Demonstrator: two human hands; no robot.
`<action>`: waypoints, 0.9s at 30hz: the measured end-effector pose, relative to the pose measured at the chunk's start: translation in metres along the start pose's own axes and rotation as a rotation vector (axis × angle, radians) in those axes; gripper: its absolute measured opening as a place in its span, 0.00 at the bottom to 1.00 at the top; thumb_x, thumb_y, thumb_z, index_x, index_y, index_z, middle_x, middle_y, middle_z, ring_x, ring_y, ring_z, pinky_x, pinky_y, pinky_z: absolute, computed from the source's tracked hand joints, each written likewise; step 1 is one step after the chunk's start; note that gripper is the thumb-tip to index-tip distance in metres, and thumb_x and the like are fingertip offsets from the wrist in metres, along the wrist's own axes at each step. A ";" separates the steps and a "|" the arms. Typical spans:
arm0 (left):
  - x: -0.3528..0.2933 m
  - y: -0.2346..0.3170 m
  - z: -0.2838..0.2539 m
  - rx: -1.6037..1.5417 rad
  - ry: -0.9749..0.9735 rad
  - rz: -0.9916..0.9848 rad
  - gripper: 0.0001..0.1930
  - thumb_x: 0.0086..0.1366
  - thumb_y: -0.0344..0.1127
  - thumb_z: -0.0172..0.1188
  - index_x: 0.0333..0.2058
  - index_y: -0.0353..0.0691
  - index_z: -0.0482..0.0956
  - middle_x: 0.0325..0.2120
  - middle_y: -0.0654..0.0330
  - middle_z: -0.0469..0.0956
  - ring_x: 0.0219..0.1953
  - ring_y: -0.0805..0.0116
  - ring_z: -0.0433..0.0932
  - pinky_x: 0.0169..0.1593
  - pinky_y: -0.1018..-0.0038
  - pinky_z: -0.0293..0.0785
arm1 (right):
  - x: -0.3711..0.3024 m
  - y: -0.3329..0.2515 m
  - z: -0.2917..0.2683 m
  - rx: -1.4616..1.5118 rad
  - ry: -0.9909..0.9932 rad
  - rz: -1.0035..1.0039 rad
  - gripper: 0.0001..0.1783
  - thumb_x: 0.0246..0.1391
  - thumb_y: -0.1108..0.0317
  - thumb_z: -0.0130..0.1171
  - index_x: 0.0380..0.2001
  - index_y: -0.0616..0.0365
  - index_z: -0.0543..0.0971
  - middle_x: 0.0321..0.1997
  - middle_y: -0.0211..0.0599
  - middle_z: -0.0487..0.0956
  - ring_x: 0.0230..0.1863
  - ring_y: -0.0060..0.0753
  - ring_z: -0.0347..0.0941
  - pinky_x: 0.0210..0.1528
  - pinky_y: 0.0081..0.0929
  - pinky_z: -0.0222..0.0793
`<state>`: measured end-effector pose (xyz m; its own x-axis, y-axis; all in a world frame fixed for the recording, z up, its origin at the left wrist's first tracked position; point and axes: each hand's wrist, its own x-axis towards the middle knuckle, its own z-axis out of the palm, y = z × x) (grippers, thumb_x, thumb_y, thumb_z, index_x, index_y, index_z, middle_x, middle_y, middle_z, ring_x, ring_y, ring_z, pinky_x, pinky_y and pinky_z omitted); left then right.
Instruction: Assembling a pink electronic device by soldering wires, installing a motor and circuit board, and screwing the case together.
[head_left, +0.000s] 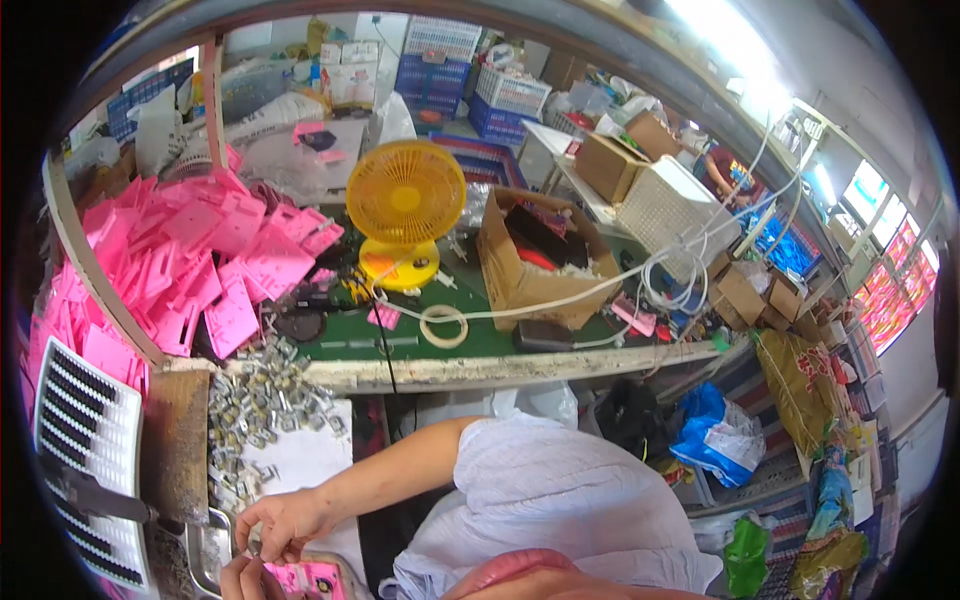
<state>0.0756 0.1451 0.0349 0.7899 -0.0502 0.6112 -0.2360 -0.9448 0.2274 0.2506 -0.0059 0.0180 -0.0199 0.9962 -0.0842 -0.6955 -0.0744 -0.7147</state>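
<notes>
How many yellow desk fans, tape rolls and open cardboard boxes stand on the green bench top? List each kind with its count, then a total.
Yellow desk fan: 1
Tape roll: 1
Open cardboard box: 1
Total: 3

The person wears a pale, greyish-white short-sleeved top (560, 500) of thin, softly creased fabric. It fills the lower middle of the head view, from about five to six o'clock. Its sleeve (490, 450) ends in a loose, rounded hem above the elbow. The right forearm (385, 475) is bare from that hem down to the wrist, toward seven o'clock. The right hand (285, 522) shows no glove, ring or watch. The left hand (238, 580), at the bottom edge, is also ungloved.
</notes>
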 end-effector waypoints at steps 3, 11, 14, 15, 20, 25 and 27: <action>0.000 0.027 -0.019 -0.028 -0.045 -0.035 0.15 0.54 0.14 0.62 0.41 0.33 0.77 0.39 0.48 0.77 0.37 0.52 0.80 0.40 0.65 0.77 | 0.000 0.013 0.005 -0.011 -0.021 -0.007 0.23 0.54 0.79 0.67 0.52 0.59 0.74 0.28 0.40 0.82 0.25 0.31 0.80 0.26 0.28 0.75; -0.025 0.009 -0.031 -0.158 -0.169 -0.270 0.16 0.63 0.22 0.59 0.50 0.29 0.77 0.46 0.43 0.75 0.48 0.48 0.76 0.52 0.62 0.73 | -0.011 -0.004 -0.018 -0.191 0.002 -0.106 0.26 0.54 0.74 0.71 0.55 0.59 0.73 0.28 0.38 0.83 0.29 0.26 0.82 0.30 0.22 0.78; -0.052 -0.001 -0.020 0.193 -0.093 -0.349 0.15 0.65 0.26 0.63 0.50 0.33 0.80 0.43 0.48 0.79 0.46 0.51 0.78 0.53 0.60 0.74 | -0.020 -0.027 -0.043 -0.324 0.066 -0.093 0.27 0.56 0.71 0.71 0.57 0.57 0.73 0.29 0.31 0.83 0.28 0.20 0.78 0.32 0.23 0.76; -0.030 0.018 -0.034 0.004 -0.140 -0.686 0.13 0.64 0.25 0.63 0.48 0.33 0.81 0.43 0.45 0.79 0.49 0.41 0.76 0.56 0.55 0.71 | -0.016 -0.029 -0.051 -0.315 0.068 -0.133 0.28 0.55 0.70 0.70 0.58 0.59 0.72 0.27 0.29 0.81 0.27 0.17 0.75 0.30 0.23 0.72; 0.018 0.003 -0.029 0.052 -0.161 -0.643 0.07 0.63 0.29 0.66 0.39 0.35 0.81 0.37 0.51 0.78 0.40 0.48 0.79 0.44 0.61 0.76 | -0.037 -0.063 -0.065 -0.191 0.266 -0.108 0.28 0.56 0.81 0.61 0.61 0.63 0.70 0.23 0.26 0.72 0.27 0.23 0.72 0.33 0.25 0.68; 0.049 -0.039 0.009 -0.034 -0.063 -0.582 0.05 0.64 0.29 0.64 0.36 0.34 0.81 0.32 0.53 0.78 0.31 0.56 0.79 0.36 0.65 0.75 | -0.046 -0.065 -0.080 -0.130 0.244 -0.183 0.26 0.57 0.78 0.65 0.59 0.61 0.72 0.33 0.35 0.80 0.33 0.24 0.76 0.34 0.21 0.71; 0.060 -0.068 0.033 0.024 -0.047 -0.578 0.05 0.65 0.31 0.64 0.35 0.35 0.81 0.30 0.53 0.78 0.30 0.55 0.79 0.36 0.64 0.74 | -0.050 -0.066 -0.082 -0.134 0.246 -0.197 0.26 0.56 0.78 0.65 0.58 0.61 0.72 0.34 0.35 0.80 0.33 0.24 0.76 0.34 0.21 0.71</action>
<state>0.1578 0.1953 0.0315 0.8111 0.4624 0.3582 0.2538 -0.8300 0.4967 0.3566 -0.0547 0.0128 0.2907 0.9527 -0.0888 -0.5677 0.0970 -0.8175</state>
